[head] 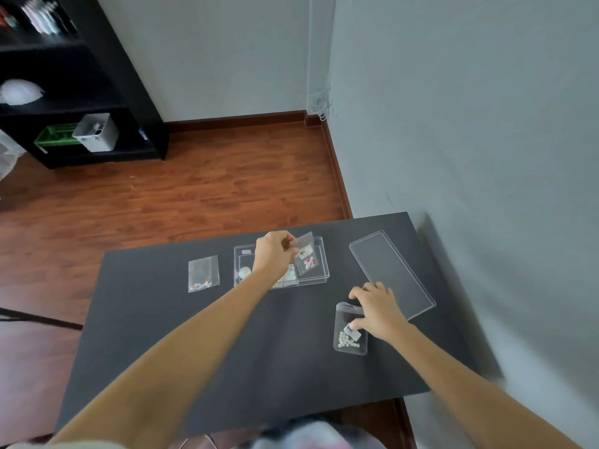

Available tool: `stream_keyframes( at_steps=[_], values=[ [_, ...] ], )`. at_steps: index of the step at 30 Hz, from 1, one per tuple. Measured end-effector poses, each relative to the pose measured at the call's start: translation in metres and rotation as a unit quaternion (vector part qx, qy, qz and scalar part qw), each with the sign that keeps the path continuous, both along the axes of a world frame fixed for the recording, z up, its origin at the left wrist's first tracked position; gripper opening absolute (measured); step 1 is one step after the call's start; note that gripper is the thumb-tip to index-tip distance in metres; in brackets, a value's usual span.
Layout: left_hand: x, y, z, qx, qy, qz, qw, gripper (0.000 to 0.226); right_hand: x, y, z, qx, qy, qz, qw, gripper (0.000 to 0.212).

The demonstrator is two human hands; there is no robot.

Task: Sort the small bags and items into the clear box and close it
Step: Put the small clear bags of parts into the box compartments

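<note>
The clear box (321, 273) stands open at the far middle of the black table (227, 351). My left hand (274, 254) hovers over it, pinching a small clear bag with red and white bits (306, 256) above the box's right half. Inside the box lie a round white item (244, 272) and a shiny bag partly hidden by my wrist. My right hand (377, 307) rests with spread fingers on a zip bag of white beads (350, 332) lying flat on the table. Another small bag (203, 273) lies left of the box. The clear lid (389, 270) lies to the right.
A grey wall runs close along the table's right edge. Beyond the table's far edge is wooden floor, and a black shelf unit (81, 92) with bins stands at the far left.
</note>
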State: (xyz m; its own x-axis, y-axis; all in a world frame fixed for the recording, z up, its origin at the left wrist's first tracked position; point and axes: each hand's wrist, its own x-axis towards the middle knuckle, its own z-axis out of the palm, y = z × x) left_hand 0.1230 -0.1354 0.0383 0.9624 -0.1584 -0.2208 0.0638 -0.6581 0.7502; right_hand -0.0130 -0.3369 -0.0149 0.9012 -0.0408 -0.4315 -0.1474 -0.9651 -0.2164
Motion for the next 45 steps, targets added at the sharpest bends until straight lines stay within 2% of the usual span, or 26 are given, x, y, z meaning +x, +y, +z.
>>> stream_keyframes(
  at_steps=[4, 12, 22, 30, 33, 39, 45],
  values=[
    [0.009, -0.012, -0.010, 0.042, 0.004, -0.029, 0.999, 0.007, -0.006, 0.001, -0.007, -0.023, -0.009, 0.003, 1.000, 0.050],
    [0.011, -0.024, -0.024, 0.153, 0.009, -0.067, 0.986, 0.017, -0.007, -0.001, -0.014, -0.008, -0.006, -0.017, 1.000, 0.055],
    [0.013, -0.032, -0.043, 0.273, -0.095, -0.158, 0.944, 0.034, -0.007, 0.000, -0.013, -0.007, -0.035, -0.007, 0.999, 0.045],
    [0.004, -0.022, -0.049, 0.230, -0.113, -0.133, 0.958, 0.035, -0.010, -0.001, -0.008, 0.072, -0.056, 0.006, 0.996, 0.032],
    [0.000, -0.011, -0.048, 0.183, -0.140, -0.107, 0.967, 0.032, -0.005, -0.004, 0.001, 0.131, -0.037, -0.021, 0.990, 0.023],
    [-0.019, 0.032, -0.046, 0.110, -0.199, -0.062, 0.972, 0.024, 0.018, -0.008, 0.028, 0.239, -0.055, -0.085, 0.966, 0.022],
    [-0.037, 0.094, -0.040, 0.106, -0.194, 0.007, 0.975, 0.021, 0.062, -0.008, 0.054, 0.244, -0.114, -0.087, 0.959, 0.021]
  ],
)
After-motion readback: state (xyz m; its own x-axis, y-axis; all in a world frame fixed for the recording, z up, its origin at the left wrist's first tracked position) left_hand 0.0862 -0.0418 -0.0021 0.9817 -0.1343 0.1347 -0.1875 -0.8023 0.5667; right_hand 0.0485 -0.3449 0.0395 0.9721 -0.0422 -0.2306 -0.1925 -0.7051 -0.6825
